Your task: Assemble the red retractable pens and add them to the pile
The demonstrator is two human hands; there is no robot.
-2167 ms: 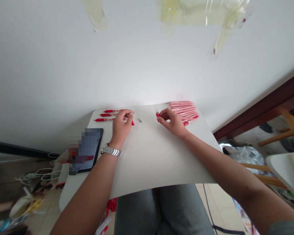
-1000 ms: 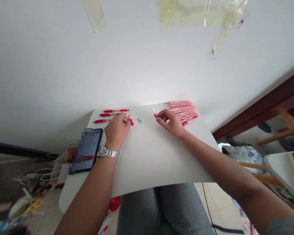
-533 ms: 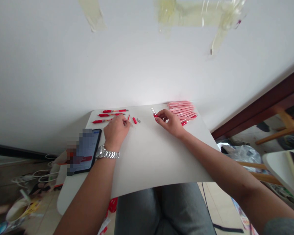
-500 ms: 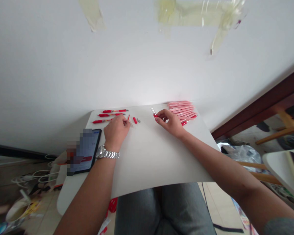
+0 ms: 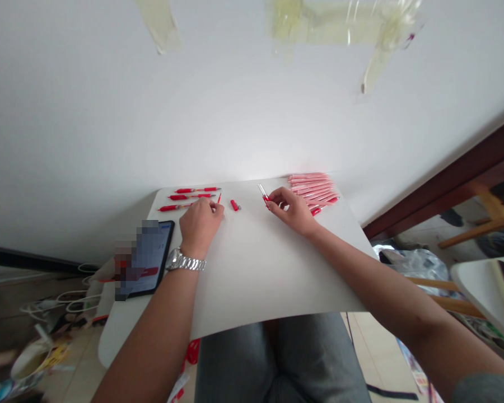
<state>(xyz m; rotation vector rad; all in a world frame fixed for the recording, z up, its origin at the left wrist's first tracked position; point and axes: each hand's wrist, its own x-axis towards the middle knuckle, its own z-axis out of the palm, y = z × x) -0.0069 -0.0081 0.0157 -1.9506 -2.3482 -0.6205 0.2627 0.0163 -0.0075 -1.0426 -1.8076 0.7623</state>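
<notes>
A white wall stands behind a small white table [image 5: 252, 280], and a white sheet covers most of the table top. On the far left of the table lie three red pens [image 5: 191, 196], one behind the other and all pointing sideways. On the far right is a pile of pink pens [image 5: 313, 184], laid side by side; they are too close together to count.

The left hand [image 5: 199, 224], with a metal watch [image 5: 183, 261] on its wrist, has its fingers drawn together on the near end of one thin refill [image 5: 219, 198], just right of the three pens. The right hand [image 5: 292, 210] is pinched on one clear pen tube [image 5: 264, 193] that has a red part, just left of the pink pile. The two hands are well apart. Between them one small red piece [image 5: 234, 205] lies on the sheet. One phone [image 5: 149, 257] lies at the left edge of the table.
</notes>
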